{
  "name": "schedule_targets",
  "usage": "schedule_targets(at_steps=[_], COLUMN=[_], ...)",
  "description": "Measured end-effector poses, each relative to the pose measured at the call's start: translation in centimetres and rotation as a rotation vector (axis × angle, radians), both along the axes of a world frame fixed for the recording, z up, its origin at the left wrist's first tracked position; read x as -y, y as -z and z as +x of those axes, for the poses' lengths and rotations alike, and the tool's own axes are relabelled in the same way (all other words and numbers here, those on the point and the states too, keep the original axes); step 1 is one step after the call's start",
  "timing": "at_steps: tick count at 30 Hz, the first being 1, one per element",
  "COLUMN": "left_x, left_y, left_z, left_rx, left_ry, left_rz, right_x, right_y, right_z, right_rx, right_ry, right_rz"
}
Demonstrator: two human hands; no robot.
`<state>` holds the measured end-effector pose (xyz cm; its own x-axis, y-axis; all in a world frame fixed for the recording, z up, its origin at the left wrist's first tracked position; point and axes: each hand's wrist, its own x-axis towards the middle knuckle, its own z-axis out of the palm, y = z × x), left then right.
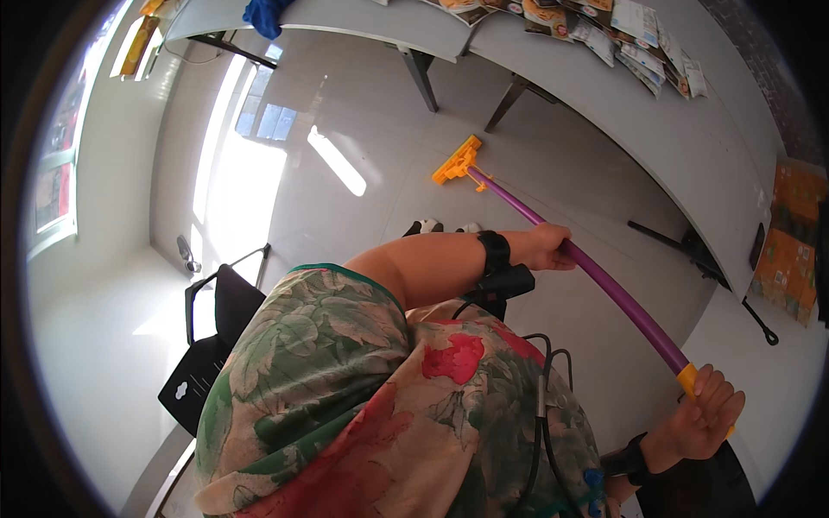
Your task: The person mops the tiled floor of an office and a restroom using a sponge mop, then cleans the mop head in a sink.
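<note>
While your left hand point(547, 247) wraps around the purple pole of the mop point(623, 304) partway along, your right hand point(706, 413) is closed on the orange grip point(688, 378) at its end. You have the mop slanting along your side of the long gray surface point(691, 155), its orange head point(458, 162) down on the floor point(371, 104) near the surface's dark legs point(420, 79), its grip near the surface's right end. On top of the surface you have a heap of packets point(639, 43), and a crumpled blue item point(267, 15) lies at its far left edge. Orange-brown cartons point(787, 246) sit just beside the surface's right end. Well apart from the surface, to your left, is a black chair point(237, 306); between that chair and the surface, a patch of bright sunlight point(250, 186) falls across the floor.
</note>
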<state>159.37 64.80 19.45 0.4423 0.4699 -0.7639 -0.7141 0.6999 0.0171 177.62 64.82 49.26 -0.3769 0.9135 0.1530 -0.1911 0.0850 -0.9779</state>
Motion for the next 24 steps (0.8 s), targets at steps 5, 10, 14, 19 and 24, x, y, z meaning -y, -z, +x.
schedule_targets(at_steps=[5, 10, 14, 19, 24], left_x=[2.2, 7.4, 11.6, 16.7, 17.1], left_y=[-1.5, 0.8, 3.3, 9.1, 8.8], left_z=[-4.1, -13.9, -23.0, -31.5, -29.6], left_rx=[-0.011, -0.159, -0.381, -0.362, -0.361], left_ry=[-0.174, -0.348, -0.429, -0.393, -0.039], left_rz=[-0.050, -0.073, -0.155, -0.205, -0.187], right_x=[0.2, 1.8, 3.4, 5.1, 5.7], right_y=[0.3, 3.7, 8.3, 12.6, 12.7], right_z=[-1.9, -9.4, -17.7, -25.1, -23.0], right_rx=[-0.130, -0.088, -0.101, -0.163, -0.133], right_ry=[-0.173, -0.367, -0.544, -0.710, -0.695], right_rz=[-0.014, -0.020, -0.010, 0.024, 0.060])
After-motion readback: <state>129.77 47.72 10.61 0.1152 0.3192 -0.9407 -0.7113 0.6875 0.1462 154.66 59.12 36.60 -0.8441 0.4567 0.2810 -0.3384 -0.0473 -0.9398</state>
